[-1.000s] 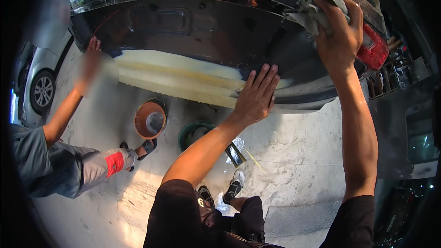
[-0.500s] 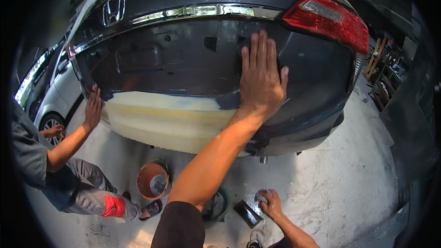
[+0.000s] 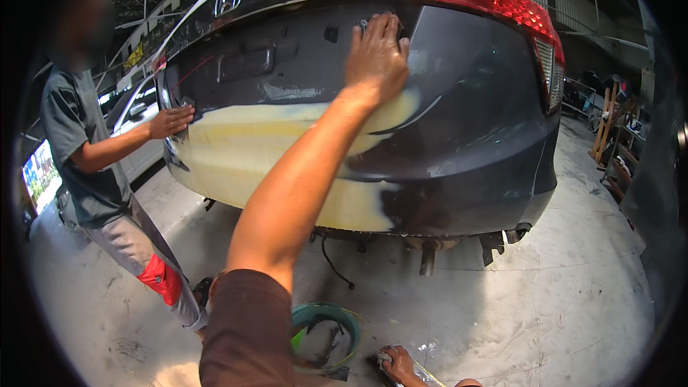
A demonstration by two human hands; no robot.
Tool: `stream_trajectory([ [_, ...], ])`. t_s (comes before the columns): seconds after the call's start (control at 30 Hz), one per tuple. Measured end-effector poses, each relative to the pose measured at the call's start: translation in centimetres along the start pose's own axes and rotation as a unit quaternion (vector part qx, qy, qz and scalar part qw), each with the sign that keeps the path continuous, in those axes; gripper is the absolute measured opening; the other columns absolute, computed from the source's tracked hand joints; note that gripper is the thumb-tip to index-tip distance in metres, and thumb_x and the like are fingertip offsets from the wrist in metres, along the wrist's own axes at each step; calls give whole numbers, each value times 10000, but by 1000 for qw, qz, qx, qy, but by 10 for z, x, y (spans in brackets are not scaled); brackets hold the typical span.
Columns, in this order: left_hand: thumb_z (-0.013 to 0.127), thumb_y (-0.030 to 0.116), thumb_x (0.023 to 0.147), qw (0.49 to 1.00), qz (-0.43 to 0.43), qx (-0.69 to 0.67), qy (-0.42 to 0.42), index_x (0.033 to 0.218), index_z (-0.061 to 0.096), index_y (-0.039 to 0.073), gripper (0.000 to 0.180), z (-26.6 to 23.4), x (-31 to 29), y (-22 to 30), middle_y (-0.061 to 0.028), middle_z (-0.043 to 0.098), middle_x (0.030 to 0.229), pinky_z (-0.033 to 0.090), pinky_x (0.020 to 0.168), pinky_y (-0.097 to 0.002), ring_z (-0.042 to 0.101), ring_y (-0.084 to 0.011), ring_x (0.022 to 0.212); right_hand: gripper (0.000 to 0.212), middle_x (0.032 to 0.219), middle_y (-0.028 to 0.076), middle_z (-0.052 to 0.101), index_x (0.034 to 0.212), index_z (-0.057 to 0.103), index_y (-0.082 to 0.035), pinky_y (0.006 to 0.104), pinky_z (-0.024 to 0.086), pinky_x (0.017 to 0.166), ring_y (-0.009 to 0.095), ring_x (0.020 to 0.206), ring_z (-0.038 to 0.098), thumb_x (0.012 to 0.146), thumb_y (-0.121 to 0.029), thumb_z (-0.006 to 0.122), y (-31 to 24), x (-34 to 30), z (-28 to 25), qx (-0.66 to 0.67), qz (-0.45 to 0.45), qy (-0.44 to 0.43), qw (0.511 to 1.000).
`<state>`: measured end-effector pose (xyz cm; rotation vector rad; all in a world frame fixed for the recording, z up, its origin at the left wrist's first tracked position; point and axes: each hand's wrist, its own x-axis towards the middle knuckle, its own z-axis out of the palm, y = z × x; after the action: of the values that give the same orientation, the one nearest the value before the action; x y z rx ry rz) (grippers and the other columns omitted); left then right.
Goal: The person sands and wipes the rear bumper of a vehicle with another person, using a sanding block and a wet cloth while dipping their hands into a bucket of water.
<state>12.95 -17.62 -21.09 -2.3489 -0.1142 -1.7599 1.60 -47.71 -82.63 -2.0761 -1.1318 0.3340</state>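
Note:
My left hand (image 3: 378,61) lies palm-down on the dark rear panel (image 3: 301,64) of a car, below the red tail light (image 3: 487,0). Its fingers are stretched out, with a dark recess in the panel beside them. Beneath it spreads a pale yellow filler patch (image 3: 251,140) with feathered edges. Low down, my right hand (image 3: 401,367) is closed around a small grey wad, mostly hidden by the fingers. It is over a dark, shiny rectangular object (image 3: 430,380), cut off by the lower edge.
At the left stands a co-worker, whose hand (image 3: 172,122) touches the panel's left end. A green tub (image 3: 351,324) holding water and dark pieces stands on the concrete floor (image 3: 516,308). A cable (image 3: 333,265) and an exhaust pipe (image 3: 427,261) hang under the car. Shelving (image 3: 627,150) is at right.
The view has tilted upward and the orange bucket has left it. My left hand remains flat on the panel. My right hand has moved onto the dark rectangular object.

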Motion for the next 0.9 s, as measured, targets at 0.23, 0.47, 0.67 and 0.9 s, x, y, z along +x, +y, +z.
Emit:
stream_trajectory([
  [0.23,447,206,976,986,130,92,-56,1428,424,52,478,-17,9,-46,-123,381,1521,258,1172,-465,349,-275,1413,394,1108,159,612,1134,681,-188,460,517,873,387,1013,600,743,-213,640,5,33,2,19,-11,19,1000],
  [0.47,518,137,888,957,131,235,-107,1383,466,17,512,-64,-1,-70,-148,428,1484,264,1161,-475,378,-279,1395,423,1124,157,630,1155,674,-200,456,516,896,385,1030,604,735,-245,658,19,33,-5,14,-3,21,1000],
  [0.67,556,76,855,982,178,38,-54,1393,443,3,555,-29,-12,-43,-164,388,1507,328,1136,-458,361,-325,1399,274,912,210,650,917,683,-106,490,475,773,401,892,599,874,-327,526,15,27,19,84,-28,-21,996],
  [0.9,552,136,901,979,92,133,-124,1475,353,60,612,-64,-88,-67,-101,293,1574,277,1156,-488,268,-338,1446,276,874,178,648,816,655,-96,492,469,722,408,820,587,887,-324,518,-1,36,12,68,-136,128,980],
])
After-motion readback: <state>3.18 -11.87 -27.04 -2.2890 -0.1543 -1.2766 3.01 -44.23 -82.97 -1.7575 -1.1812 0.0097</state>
